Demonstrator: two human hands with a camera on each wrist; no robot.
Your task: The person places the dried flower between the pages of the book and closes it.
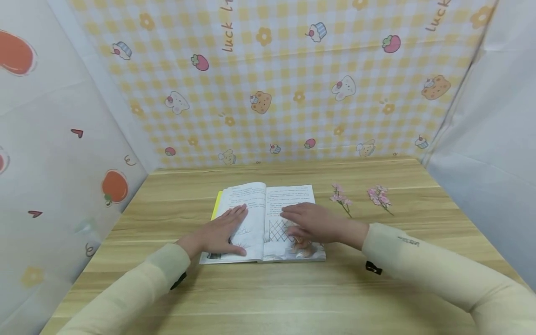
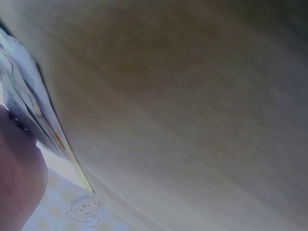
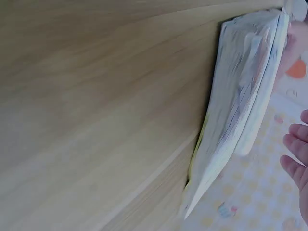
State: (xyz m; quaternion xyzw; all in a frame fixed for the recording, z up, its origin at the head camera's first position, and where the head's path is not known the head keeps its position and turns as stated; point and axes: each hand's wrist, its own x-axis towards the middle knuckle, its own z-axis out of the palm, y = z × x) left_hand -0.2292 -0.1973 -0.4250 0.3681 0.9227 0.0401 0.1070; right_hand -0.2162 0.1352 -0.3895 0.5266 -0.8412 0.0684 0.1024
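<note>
An open book (image 1: 289,191) lies on the wooden table, text and drawings on both pages and a yellow cover edge at its left. My left hand (image 1: 224,232) rests flat on the left page, its fingers straight and thumb spread toward the fold. Over the right page is my right hand (image 1: 313,223), fingers extended and holding nothing. In the right wrist view, the right hand's fingers (image 3: 297,144) appear apart from the book (image 3: 243,86). The left wrist view shows part of the left hand (image 2: 21,168) against the book's page edges (image 2: 41,113).
Two sprigs of pink flowers, a left one (image 1: 341,195) and a right one (image 1: 379,197), lie to the right of the book on the table (image 1: 268,298). A patterned cloth wall (image 1: 289,121) stands behind, with pale cloth walls at both sides.
</note>
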